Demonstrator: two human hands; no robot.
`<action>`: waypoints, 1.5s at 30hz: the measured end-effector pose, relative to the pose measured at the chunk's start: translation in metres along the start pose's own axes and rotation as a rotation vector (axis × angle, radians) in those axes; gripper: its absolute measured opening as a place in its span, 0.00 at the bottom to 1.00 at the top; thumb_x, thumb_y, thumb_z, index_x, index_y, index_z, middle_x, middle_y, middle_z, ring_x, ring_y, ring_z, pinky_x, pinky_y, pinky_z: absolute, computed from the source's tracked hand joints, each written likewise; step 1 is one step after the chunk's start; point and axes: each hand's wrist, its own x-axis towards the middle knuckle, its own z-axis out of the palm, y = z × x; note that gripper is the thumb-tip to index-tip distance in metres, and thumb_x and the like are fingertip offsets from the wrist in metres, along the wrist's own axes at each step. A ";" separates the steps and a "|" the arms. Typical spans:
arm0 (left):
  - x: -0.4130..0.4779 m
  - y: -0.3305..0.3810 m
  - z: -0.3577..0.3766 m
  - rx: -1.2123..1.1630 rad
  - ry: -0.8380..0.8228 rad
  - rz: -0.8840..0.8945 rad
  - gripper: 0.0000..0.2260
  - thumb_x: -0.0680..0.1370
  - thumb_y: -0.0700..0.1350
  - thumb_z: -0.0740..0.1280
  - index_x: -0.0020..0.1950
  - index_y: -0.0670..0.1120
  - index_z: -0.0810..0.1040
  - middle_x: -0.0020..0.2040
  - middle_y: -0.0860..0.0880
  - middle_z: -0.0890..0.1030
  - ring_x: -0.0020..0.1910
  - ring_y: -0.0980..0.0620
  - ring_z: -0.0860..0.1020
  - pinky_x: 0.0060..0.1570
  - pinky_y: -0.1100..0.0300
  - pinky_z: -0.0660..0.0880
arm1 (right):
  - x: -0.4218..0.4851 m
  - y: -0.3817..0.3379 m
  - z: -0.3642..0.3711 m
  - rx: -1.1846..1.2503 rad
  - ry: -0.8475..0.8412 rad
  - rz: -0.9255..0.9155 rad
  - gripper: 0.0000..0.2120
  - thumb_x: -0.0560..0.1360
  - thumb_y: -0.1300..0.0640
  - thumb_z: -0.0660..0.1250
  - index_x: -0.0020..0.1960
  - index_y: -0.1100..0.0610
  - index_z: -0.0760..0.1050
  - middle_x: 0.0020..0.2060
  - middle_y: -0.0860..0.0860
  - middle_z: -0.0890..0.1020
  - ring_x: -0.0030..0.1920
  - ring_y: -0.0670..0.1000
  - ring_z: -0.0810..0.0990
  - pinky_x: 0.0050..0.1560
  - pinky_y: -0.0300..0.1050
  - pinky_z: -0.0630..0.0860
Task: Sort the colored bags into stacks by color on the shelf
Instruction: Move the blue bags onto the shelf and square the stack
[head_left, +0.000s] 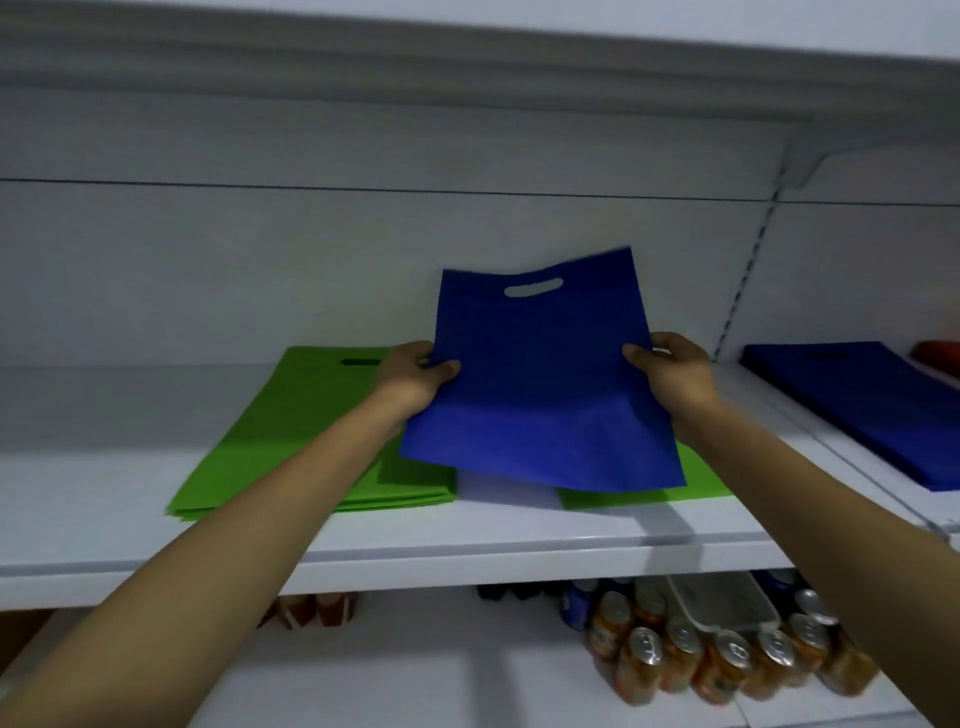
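Observation:
I hold a blue bag (540, 384) with a cut-out handle above the white shelf (467, 540), tilted up toward the back wall. My left hand (410, 382) pinches its left edge and my right hand (670, 374) pinches its right edge. Under and left of it lies a stack of green bags (291, 436). A second green bag (696, 480) peeks out beneath the blue bag's right corner. A stack of blue bags (872, 410) lies flat on the shelf section at the right.
A red item (937, 353) shows at the far right edge behind the blue stack. On the lower shelf stand several drink cans (722, 660) and brown packages (311, 610). A slotted upright (743, 280) divides the shelf sections.

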 end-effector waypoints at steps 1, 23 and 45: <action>-0.003 0.008 0.014 0.064 0.014 0.067 0.13 0.76 0.46 0.70 0.57 0.40 0.79 0.54 0.44 0.81 0.50 0.45 0.80 0.51 0.53 0.77 | 0.001 0.002 -0.013 -0.015 -0.007 0.018 0.06 0.77 0.61 0.68 0.52 0.60 0.73 0.44 0.54 0.80 0.39 0.51 0.80 0.34 0.41 0.78; -0.084 0.167 0.356 -0.066 0.015 0.224 0.03 0.79 0.44 0.66 0.50 0.45 0.76 0.48 0.47 0.81 0.49 0.44 0.80 0.50 0.53 0.76 | 0.028 0.025 -0.392 -0.088 0.097 0.145 0.05 0.78 0.56 0.67 0.48 0.57 0.74 0.50 0.52 0.80 0.47 0.53 0.79 0.45 0.51 0.77; -0.010 0.149 0.500 0.029 -0.262 0.126 0.18 0.77 0.46 0.68 0.65 0.46 0.71 0.61 0.50 0.76 0.54 0.51 0.76 0.53 0.59 0.73 | 0.197 0.054 -0.475 -0.731 0.092 0.039 0.10 0.77 0.58 0.67 0.51 0.64 0.81 0.46 0.61 0.82 0.43 0.58 0.79 0.44 0.51 0.76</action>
